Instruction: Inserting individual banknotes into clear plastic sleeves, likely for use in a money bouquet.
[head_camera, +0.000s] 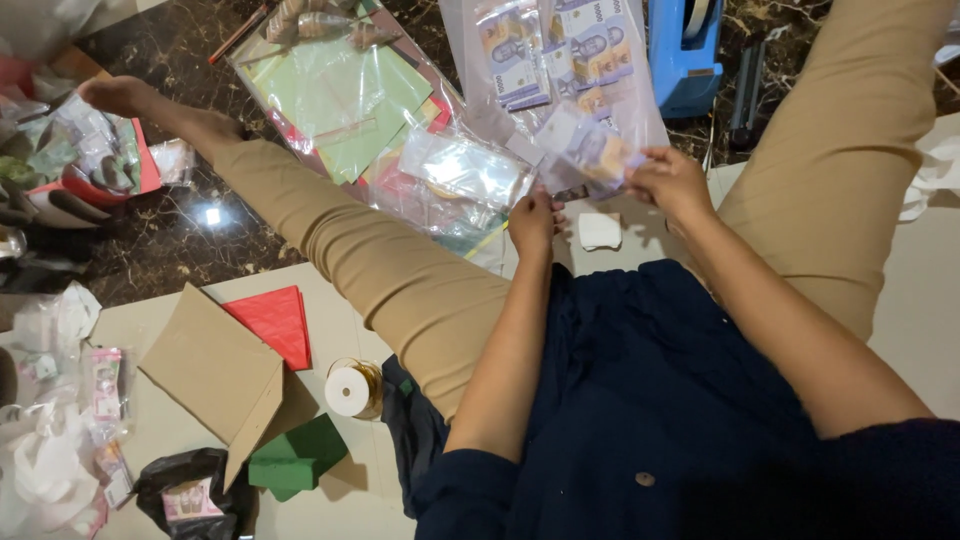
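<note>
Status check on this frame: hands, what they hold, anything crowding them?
Left hand and right hand both grip a clear plastic sleeve of banknotes. Colored paper sheets beside it, blue tape dispenser beyond. Nothing blocking.

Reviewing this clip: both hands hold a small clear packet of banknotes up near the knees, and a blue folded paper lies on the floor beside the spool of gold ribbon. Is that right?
Not quite. In the head view the folded paper beside the spool of gold ribbon is green, not blue. The rest holds: the left hand and the right hand both hold the small clear packet of banknotes near the knees.
</note>
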